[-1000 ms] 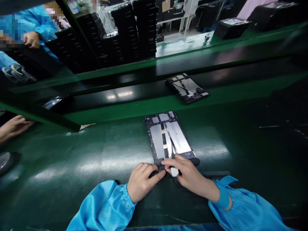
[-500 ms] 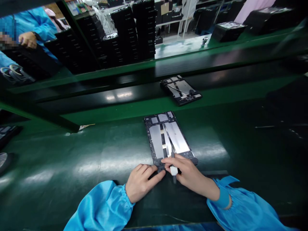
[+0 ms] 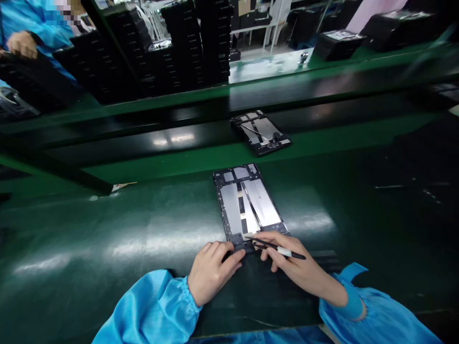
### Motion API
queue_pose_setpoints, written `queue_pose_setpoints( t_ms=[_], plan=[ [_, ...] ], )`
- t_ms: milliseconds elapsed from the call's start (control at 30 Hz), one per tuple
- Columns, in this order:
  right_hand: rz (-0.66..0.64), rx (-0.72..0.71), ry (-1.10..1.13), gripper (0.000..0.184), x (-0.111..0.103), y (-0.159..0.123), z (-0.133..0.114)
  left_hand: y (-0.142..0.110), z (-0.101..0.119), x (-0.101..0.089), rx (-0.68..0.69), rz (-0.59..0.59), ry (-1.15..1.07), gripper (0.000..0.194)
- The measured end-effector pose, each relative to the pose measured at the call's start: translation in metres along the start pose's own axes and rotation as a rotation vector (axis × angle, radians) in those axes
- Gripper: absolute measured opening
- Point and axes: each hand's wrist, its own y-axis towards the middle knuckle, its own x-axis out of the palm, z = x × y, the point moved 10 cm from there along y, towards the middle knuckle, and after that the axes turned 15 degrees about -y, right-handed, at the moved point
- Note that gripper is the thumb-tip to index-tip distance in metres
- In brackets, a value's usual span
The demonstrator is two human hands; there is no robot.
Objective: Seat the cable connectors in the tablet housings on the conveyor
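An opened tablet [image 3: 266, 196] lies on the green bench, its battery plates and circuit parts bare. My left hand [image 3: 214, 270] grips its lower left corner, thumb on the near edge and fingers along the side. Black tweezers [image 3: 292, 253] with a white wrapped grip are held by my right hand [image 3: 287, 258] over the tablet's near end. Their tips point left, close to a small pale piece [image 3: 247, 236] by the bottom edge; whether they touch it I cannot tell. A thin dark cable runs slanting between the silver plates.
A second opened tablet [image 3: 263, 134] lies beyond on the dark conveyor strip [image 3: 143, 143]. Tall stacks of black trays [image 3: 193, 43] stand behind it. At the far left a co-worker's hand [image 3: 22, 44] rests on trays. A green post [image 3: 60, 167] slants down on the left.
My right hand has turned the tweezers from pointing upright to lying nearly level, tips leftward at the tablet's near end. The left hand keeps its hold. The view has shifted slightly.
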Motion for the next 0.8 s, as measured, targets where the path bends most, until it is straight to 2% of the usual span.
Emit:
queue_pose_setpoints(
  t_ms=[133, 300, 567, 667, 800],
  plan=[
    [0.005, -0.007, -0.101, 0.014, 0.005, 0.003, -0.002, 0.000, 0.001, 0.000, -0.006, 0.000, 0.002, 0.024],
    [0.023, -0.056, -0.154, 0.014, -0.001, 0.005, -0.009, 0.000, 0.001, -0.001, -0.007, 0.005, 0.002, 0.023],
    [0.099, 0.072, -0.185, 0.017, -0.018, -0.002, 0.012, 0.002, 0.001, -0.005, 0.003, 0.026, 0.020, 0.021],
    [0.084, 0.092, -0.139, 0.019, -0.015, -0.005, 0.014, -0.002, -0.001, -0.004, 0.014, 0.014, 0.030, 0.023],
    [0.003, 0.091, -0.026, 0.023, -0.001, -0.005, 0.009, -0.008, -0.001, -0.006, 0.057, 0.009, 0.021, 0.025]
  ],
)
